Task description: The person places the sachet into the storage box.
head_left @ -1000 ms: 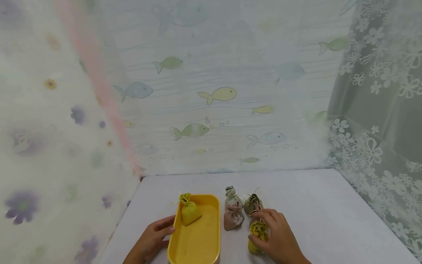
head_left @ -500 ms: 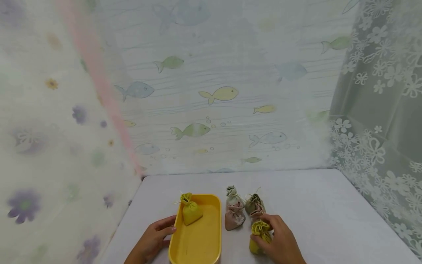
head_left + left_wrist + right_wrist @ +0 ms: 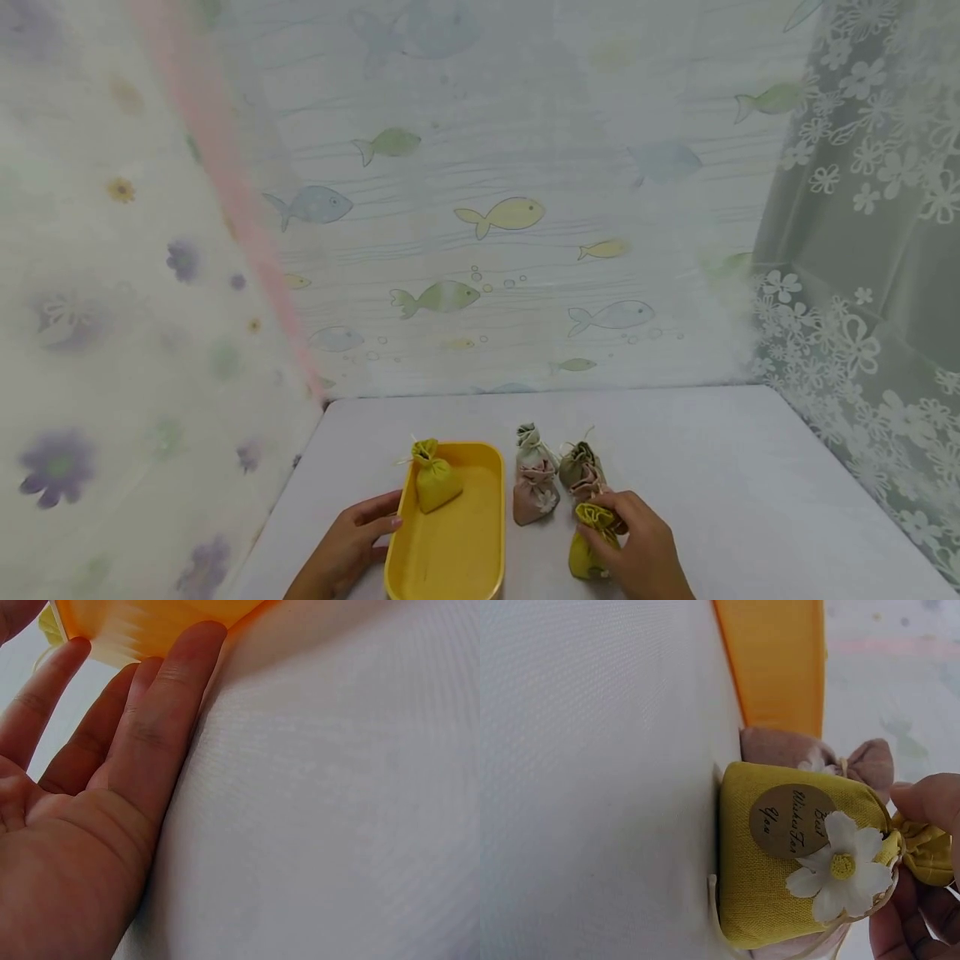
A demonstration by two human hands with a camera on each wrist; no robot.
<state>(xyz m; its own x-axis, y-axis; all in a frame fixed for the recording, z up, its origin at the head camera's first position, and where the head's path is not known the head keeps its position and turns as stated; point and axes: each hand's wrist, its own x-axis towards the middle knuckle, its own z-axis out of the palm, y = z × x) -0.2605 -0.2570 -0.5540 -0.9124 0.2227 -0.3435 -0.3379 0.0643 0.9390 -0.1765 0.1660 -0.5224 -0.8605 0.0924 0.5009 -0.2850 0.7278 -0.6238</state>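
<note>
My right hand (image 3: 637,542) pinches the gathered neck of a yellow drawstring sachet (image 3: 587,560) between thumb and fingers. In the right wrist view this sachet (image 3: 772,904) bears a white fabric flower and a round brown label, its base at the white tabletop. My left hand (image 3: 345,537) is at the left side of a yellow tray (image 3: 442,575). Fairly straight fingers touch the tray's outer wall (image 3: 127,634) in the left wrist view. Inside the tray, a second yellow sachet (image 3: 438,490) leans in the far left corner.
Between tray and right hand stand a pale grey-green sachet (image 3: 529,452) and a pink sachet (image 3: 534,502). Beyond the right hand are an olive-brown sachet (image 3: 576,467) and a partly hidden pinkish one (image 3: 591,487). A fish-patterned curtain (image 3: 495,250) hangs behind the table (image 3: 675,433).
My right fingers have closed in on the yellow sachet's neck, and the sachet has turned slightly. The left hand and tray stay in place.
</note>
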